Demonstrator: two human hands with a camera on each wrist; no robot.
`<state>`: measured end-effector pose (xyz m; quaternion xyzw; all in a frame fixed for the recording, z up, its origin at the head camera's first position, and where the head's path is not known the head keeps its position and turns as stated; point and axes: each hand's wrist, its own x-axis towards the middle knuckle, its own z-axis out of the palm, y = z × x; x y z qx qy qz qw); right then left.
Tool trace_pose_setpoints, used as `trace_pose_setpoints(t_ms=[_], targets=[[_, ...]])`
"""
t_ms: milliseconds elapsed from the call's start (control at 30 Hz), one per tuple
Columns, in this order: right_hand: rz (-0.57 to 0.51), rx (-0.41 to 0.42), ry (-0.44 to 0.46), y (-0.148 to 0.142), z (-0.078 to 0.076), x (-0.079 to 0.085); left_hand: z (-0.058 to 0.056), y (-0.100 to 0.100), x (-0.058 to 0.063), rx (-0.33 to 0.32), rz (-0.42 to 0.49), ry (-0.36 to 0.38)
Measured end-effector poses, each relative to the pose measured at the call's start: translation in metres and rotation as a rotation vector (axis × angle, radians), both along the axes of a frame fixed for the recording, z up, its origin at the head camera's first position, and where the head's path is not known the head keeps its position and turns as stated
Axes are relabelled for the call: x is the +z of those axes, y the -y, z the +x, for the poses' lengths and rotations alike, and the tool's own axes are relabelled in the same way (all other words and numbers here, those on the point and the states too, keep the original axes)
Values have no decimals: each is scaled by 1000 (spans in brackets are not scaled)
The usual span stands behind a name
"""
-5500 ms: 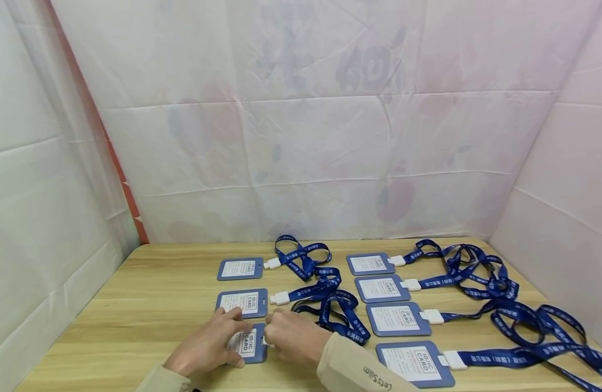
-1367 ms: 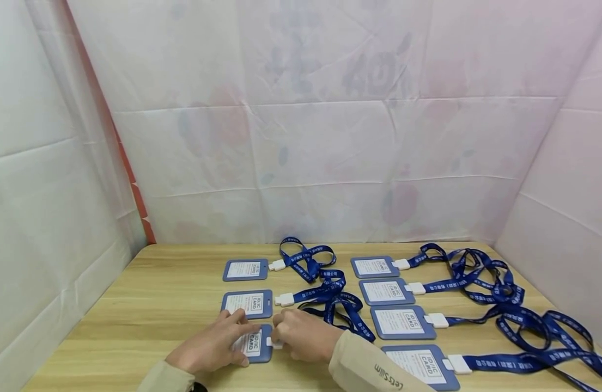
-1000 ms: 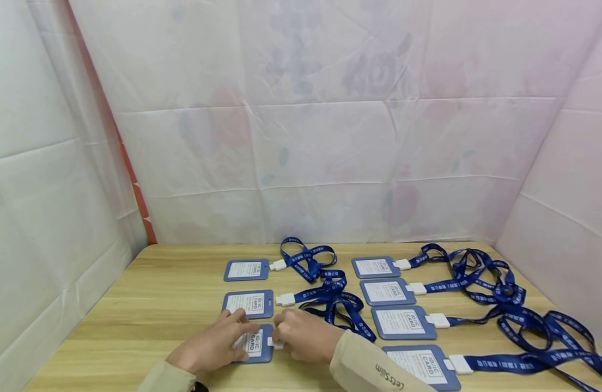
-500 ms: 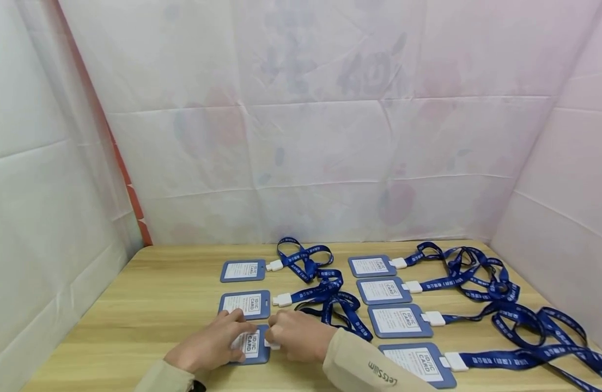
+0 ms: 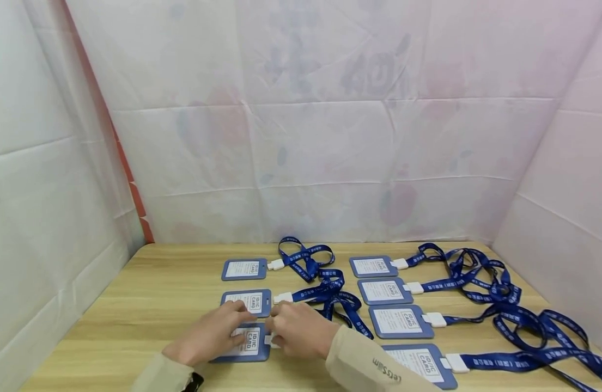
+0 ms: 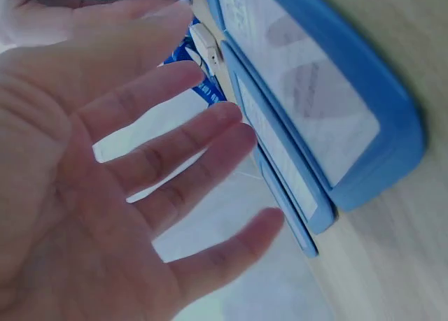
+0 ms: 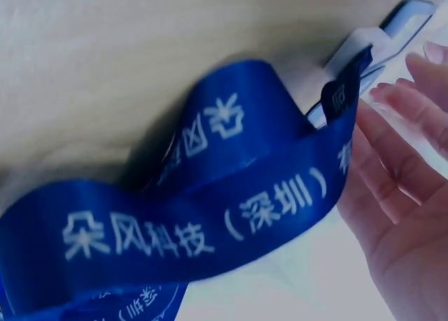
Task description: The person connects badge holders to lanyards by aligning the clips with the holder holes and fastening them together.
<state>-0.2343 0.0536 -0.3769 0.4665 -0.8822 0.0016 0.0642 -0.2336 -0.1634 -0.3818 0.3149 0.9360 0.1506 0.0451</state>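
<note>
The nearest blue ID card holder (image 5: 255, 355) of the left column lies flat on the wooden table. Over its left part is my left hand (image 5: 210, 335), fingers spread; in the left wrist view they stand off the holder (image 6: 329, 90). A white clip (image 5: 269, 341) sits at the holder's right end, with my right hand (image 5: 303, 329) just beside it. The right wrist view shows that hand (image 7: 395, 167) with fingers extended alongside the printed blue lanyard (image 7: 203, 223). Two more holders, the middle one (image 5: 259, 302) and the far one (image 5: 243, 269), lie behind, clips near their slots.
On the right, a column of several card holders (image 5: 397, 322) has lanyards (image 5: 516, 321) trailing rightward in loops. Lanyards (image 5: 337, 294) of the left column bunch between both columns. White patterned sheets (image 5: 325, 163) wall the table (image 5: 134, 305) at back and sides.
My left hand, earlier pressing the near holder, has risen off it and shows more of its lower left corner. My right hand, earlier pinching the clip, has loosened and shifted slightly away from me.
</note>
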Motion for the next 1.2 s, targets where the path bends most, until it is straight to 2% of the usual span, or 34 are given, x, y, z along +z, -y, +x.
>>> trace_pose_setpoints(t_ms=[267,400,533,833,1067,1200], targets=[[-71,-13,-1,-4,-10,6,-6,2,5,16,66,-34],[-88,-18,34,-5,-12,9,-9,5,5,13,126,6],[-108,-23,52,-5,-13,15,-11,7,7,38,178,58],[-143,-22,-41,-7,-22,21,-14,5,12,164,153,42],[-140,-31,-80,-12,-30,15,-17,4,7,182,134,12],[-131,-49,-76,-14,-34,15,-18,4,5,197,136,-29]])
